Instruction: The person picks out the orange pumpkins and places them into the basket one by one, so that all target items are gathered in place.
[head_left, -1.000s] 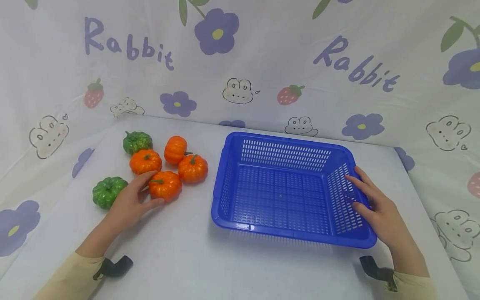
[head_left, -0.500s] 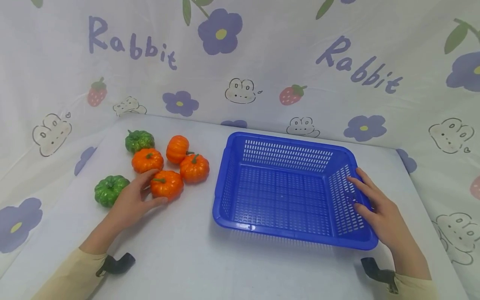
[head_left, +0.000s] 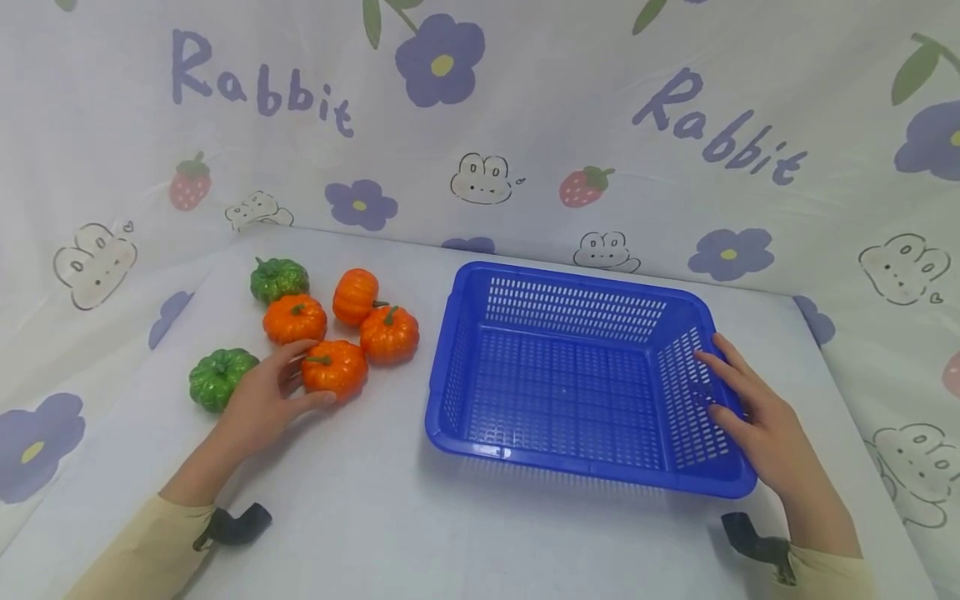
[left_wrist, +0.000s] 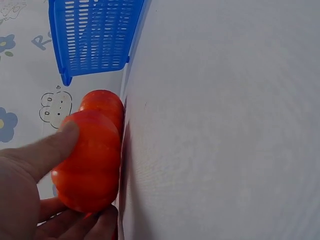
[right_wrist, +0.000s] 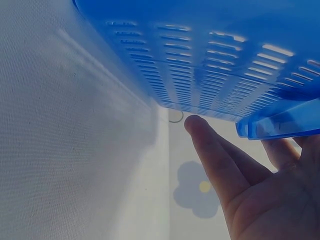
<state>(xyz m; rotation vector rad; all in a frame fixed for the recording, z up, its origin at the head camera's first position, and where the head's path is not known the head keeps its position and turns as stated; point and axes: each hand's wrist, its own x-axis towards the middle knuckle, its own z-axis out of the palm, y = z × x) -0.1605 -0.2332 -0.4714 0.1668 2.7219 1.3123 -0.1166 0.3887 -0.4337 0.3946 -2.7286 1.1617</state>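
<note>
My left hand (head_left: 262, 400) holds the nearest orange toy pumpkin (head_left: 335, 371), thumb on its near side and fingers curled behind it. In the left wrist view the thumb lies against this pumpkin (left_wrist: 90, 165), with fingers under its far end. The pumpkin rests on the table. A blue plastic basket (head_left: 555, 479) with slotted walls stands on the right, nothing inside it. My right hand (head_left: 772, 433) grips its right rim, some fingertips reaching over the edge. From the right wrist, other fingers (right_wrist: 215, 160) show outside the slotted wall (right_wrist: 200, 65).
Beside the held pumpkin lie more orange pumpkins (head_left: 295, 320) (head_left: 390, 336) and one tipped on its side (head_left: 356, 297). A dark green pumpkin (head_left: 279, 282) is at the back, a lighter green one (head_left: 222, 380) left of my hand. A printed cloth (head_left: 525, 100) hangs behind the white table.
The view shifts very slightly. Both hands, the pumpkins and the basket keep their places.
</note>
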